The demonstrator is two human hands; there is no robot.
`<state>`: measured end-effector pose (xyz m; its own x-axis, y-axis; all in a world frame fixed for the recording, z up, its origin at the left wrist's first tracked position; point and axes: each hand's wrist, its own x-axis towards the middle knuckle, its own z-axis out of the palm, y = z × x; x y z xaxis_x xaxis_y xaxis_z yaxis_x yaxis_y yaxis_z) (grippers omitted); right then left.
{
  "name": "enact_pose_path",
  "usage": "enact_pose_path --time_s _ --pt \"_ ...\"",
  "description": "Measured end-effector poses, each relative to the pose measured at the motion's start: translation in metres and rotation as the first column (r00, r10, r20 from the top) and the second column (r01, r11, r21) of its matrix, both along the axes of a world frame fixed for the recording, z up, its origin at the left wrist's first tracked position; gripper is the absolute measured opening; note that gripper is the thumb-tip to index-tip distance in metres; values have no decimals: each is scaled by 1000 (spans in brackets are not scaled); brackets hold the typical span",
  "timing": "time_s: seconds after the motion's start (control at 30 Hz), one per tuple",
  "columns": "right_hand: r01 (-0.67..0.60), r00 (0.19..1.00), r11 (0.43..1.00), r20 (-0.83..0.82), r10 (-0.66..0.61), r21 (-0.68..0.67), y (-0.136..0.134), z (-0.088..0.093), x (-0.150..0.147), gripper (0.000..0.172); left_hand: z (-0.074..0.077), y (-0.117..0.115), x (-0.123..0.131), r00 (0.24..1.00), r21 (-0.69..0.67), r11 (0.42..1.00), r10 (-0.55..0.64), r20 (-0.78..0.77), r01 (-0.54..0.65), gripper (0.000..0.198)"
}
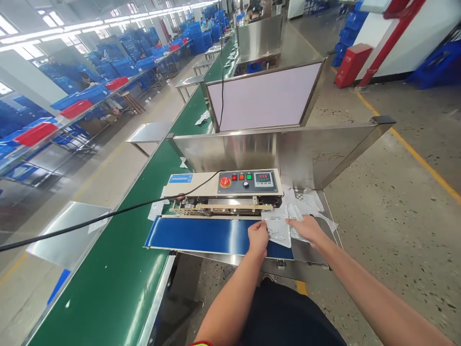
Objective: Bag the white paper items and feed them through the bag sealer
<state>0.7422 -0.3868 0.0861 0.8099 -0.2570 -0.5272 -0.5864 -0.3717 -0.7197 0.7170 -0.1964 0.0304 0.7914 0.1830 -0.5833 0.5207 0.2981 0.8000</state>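
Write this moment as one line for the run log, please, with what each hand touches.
left hand: on clear plastic bag | right hand: on clear plastic bags | nearby: blue belt, band sealer

1 left hand [258, 239], 1 right hand [306, 229]. 1 band sealer [223, 190], fitted with 1 blue feed belt [216, 235], 1 red emergency-stop button [225, 182], 3 small push buttons [241, 177], 1 black knob [246, 184] and 1 digital display [265, 179]. 1 black cable [108, 216]. 1 green conveyor [108, 283]. 1 steel-framed pale panel [264, 96]. 1 red cabinet [353, 65]. Clear plastic bags [277, 230]: at least 2, exact count unclear.
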Motion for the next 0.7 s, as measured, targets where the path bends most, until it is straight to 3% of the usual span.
enact_pose_path --time_s 0.1,0.17,0.23,0.27,0.33,0.43,0.57,0.7 --pt "-35 999 999 21 34 24 -1 0 -6 38 18 24 -12 988 193 981 1 151 -31 57" --pt "-50 998 996 45 47 70 -5 1 -17 46 34 36 -25 951 398 903 33 309 -160 58" --pt "-75 994 985 94 61 156 -7 2 -31 53 48 37 -38 908 515 827 -14 420 -225 60" --pt "-93 989 975 128 68 204 -7 3 -39 55 53 34 -43 896 524 832 -80 437 -181 58" --pt "-148 975 951 201 94 272 -2 5 -51 58 60 19 -47 859 477 878 -263 438 25 48" --pt "-187 949 934 302 92 304 9 5 -64 62 61 -7 -45 794 420 872 -435 425 253 39" --pt "-2 927 945 355 -121 328 8 -6 -75 70 53 -20 -37 853 345 899 -390 346 270 46" --pt "91 945 988 302 -125 125 -9 -24 -74 67 39 -20 -26 845 373 874 -434 312 311 44"
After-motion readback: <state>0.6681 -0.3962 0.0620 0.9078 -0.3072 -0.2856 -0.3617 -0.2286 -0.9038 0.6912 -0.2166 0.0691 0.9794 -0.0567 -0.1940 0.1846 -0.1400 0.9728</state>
